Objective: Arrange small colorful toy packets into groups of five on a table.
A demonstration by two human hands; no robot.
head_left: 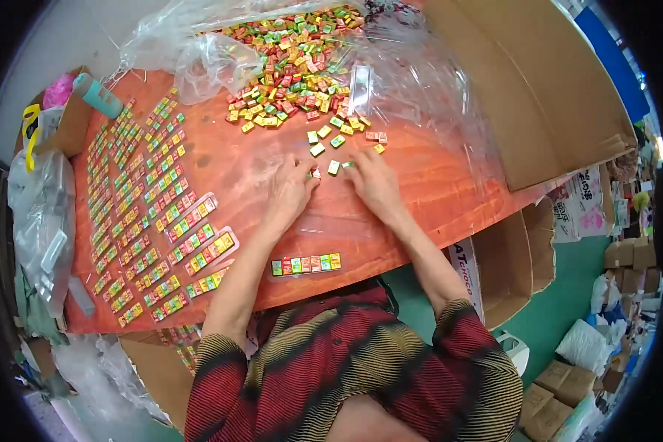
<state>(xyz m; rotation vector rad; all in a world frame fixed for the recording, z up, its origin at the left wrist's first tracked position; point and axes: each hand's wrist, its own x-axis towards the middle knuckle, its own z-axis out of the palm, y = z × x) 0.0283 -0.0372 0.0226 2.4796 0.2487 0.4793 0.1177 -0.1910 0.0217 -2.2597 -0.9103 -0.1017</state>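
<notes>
My left hand is on the orange-red tabletop, its fingers closed on a small red-and-white box. Opposite it, my right hand pinches a small green box, partly covered by the fingertips. Between the two hands lies a loose yellow-green box. Just beyond them are a few more little boxes, plus a reddish pair. Nearer my body, a clear tray holds a row of several coloured boxes. A clear plastic piece lies below my hands.
A big heap of small boxes spills from clear plastic sheeting at the far side. Filled trays line the left, near a teal bottle. A large cardboard box stands at right; an open carton sits below the table edge.
</notes>
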